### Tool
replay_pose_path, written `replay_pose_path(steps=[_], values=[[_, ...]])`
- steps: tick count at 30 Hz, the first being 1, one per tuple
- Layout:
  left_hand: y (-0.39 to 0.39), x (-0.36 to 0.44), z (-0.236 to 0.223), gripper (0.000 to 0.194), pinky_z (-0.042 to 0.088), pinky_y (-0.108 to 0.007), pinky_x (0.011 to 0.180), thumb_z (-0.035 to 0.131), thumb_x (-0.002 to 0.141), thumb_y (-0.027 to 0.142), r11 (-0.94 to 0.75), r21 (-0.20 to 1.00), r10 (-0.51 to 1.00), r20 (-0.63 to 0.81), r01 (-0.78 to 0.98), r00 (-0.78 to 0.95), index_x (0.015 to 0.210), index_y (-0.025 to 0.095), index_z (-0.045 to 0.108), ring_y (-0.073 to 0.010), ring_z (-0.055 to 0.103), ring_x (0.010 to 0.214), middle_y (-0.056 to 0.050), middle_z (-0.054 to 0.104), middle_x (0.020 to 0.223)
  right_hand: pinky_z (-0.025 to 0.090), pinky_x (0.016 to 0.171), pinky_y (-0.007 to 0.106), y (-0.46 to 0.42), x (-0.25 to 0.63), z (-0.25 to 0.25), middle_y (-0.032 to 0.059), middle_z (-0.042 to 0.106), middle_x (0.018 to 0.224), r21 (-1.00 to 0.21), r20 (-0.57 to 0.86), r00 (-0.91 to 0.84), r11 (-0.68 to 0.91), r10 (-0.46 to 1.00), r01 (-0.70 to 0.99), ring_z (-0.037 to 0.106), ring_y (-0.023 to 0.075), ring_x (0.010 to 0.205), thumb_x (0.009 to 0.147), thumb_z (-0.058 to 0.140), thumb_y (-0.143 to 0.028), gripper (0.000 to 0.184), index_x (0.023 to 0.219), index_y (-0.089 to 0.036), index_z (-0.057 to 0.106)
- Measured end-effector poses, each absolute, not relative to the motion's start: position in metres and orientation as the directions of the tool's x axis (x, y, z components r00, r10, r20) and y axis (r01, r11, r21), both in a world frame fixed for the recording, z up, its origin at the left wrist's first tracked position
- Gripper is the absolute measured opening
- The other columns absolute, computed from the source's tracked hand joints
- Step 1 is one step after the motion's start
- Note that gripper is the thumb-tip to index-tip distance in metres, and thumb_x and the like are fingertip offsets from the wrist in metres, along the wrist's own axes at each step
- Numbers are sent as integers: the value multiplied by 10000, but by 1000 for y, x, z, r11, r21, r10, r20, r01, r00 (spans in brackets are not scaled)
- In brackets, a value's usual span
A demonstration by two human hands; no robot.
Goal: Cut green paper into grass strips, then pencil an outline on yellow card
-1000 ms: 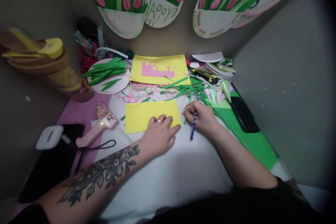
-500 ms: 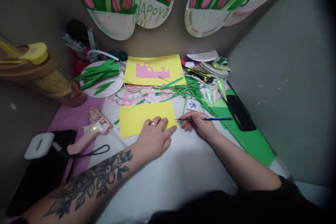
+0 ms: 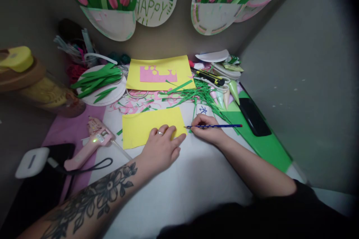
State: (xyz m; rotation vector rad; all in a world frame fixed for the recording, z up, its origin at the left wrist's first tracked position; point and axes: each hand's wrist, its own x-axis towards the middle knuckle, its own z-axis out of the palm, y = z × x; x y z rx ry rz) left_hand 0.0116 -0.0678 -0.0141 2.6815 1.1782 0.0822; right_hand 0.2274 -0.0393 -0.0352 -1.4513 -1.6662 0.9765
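Note:
My left hand (image 3: pixel 162 146) lies flat, fingers spread, on the lower right corner of a yellow paper sheet (image 3: pixel 140 126) on the white tabletop; a ring shows on one finger. My right hand (image 3: pixel 206 130) is closed around a blue pencil (image 3: pixel 224 126), held nearly level with its tip at the sheet's right edge. A small white card with a blue mark (image 3: pixel 203 110) lies just behind the right hand.
A pink glue gun (image 3: pixel 89 143) with a lit lamp lies left. Behind are a larger yellow sheet with a pink cutout (image 3: pixel 159 73), green paper strips (image 3: pixel 196 95), a plate of green leaves (image 3: pixel 98 82), a yellow-black knife (image 3: pixel 209 77), a black object (image 3: pixel 254 116) and a jar (image 3: pixel 39 86).
My right hand has turned the pencil from hanging downward to lying level, tip now at the yellow sheet's edge. The white card has come into view. The left hand stays on the sheet.

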Motion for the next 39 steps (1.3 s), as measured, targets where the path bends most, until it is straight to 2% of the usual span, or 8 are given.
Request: replay_pose_path(steps=[6,39], values=[[-69,12,-15,401,360,-455,855,424,903,342,-654,214,738,-27,726,674,1300,342,480,-294,429,1128,-85,505,1255,391,509,240,-38,226,-32,-20,573,581,-870,28,-117,82,993,485,499,121,538,629,609,-226,71,603,-197,549],[-69,12,-13,406,359,-451,858,438,897,345,-653,208,741,-26,728,671,1301,341,482,-291,425,1131,-89,498,1258,377,473,220,-39,230,-34,-21,565,538,-904,43,-176,113,984,411,485,110,502,591,595,-195,87,537,-193,527]])
